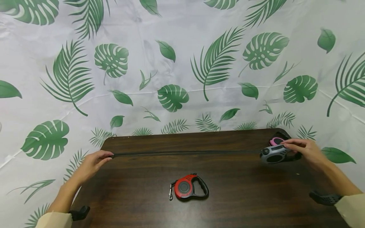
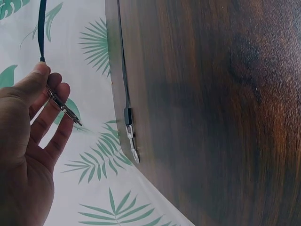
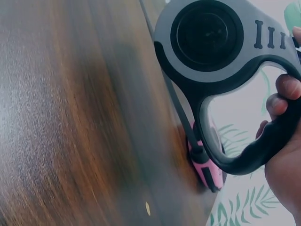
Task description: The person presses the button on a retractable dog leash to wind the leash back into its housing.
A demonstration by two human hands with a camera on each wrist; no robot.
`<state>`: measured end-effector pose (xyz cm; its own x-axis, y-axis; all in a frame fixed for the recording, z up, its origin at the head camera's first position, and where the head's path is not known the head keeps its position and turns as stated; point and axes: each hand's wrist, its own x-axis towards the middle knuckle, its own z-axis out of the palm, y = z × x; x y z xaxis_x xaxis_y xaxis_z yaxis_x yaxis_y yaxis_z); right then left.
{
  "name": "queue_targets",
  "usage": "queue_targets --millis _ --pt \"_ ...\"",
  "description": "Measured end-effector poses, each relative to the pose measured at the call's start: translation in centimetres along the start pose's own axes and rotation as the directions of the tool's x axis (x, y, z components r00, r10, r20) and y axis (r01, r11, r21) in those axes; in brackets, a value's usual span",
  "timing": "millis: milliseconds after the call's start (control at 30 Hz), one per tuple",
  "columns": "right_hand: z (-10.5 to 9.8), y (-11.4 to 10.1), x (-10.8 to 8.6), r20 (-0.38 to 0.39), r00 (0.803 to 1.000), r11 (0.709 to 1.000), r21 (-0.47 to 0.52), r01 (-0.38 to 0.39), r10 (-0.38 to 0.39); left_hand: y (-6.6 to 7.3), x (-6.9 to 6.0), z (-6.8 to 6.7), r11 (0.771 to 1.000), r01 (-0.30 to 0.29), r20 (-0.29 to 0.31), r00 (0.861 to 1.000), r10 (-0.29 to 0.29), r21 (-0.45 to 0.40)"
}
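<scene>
My right hand (image 1: 306, 152) grips the black loop handle of a grey retractable dog leash (image 1: 269, 155), raised at the right. Its black strap (image 1: 185, 153) stretches across to my left hand (image 1: 92, 163), which pinches the end between thumb and fingertips. Below that pinch, in the left wrist view, a metal clip (image 2: 63, 106) hangs against the fingers. A pink retractable leash (image 3: 207, 165) rests on the table behind the grey one. Its dark strap (image 2: 124, 80) lies along the table's far edge, ending in a silver clip (image 2: 132, 141) near the left corner.
A red retractable leash (image 1: 183, 187) with a black handle and a small metal clip (image 1: 170, 193) lies mid-table. The dark wood table (image 1: 137, 196) meets a white leaf-print cloth (image 1: 182, 69) behind and at its sides.
</scene>
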<state>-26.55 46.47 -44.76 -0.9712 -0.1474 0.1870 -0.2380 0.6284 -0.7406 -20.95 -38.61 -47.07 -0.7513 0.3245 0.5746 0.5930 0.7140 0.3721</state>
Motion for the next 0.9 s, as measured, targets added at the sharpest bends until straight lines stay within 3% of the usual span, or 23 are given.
queue_targets --millis 267,667,900 --pt "1.2 -0.9 0.2 -0.006 0.999 0.999 -0.012 0.053 -0.053 0.2 0.6 0.7 0.996 -0.088 -0.028 0.996 0.088 0.003" --pt "2.1 -1.6 0.6 0.014 0.996 0.995 0.033 0.092 -0.093 0.3 1.0 1.1 0.994 -0.108 -0.046 0.993 0.109 0.013" --pt "2.5 -2.4 0.5 0.046 0.994 0.995 -0.005 0.104 -0.104 0.8 1.3 1.1 0.992 -0.123 -0.039 0.992 0.123 0.013"
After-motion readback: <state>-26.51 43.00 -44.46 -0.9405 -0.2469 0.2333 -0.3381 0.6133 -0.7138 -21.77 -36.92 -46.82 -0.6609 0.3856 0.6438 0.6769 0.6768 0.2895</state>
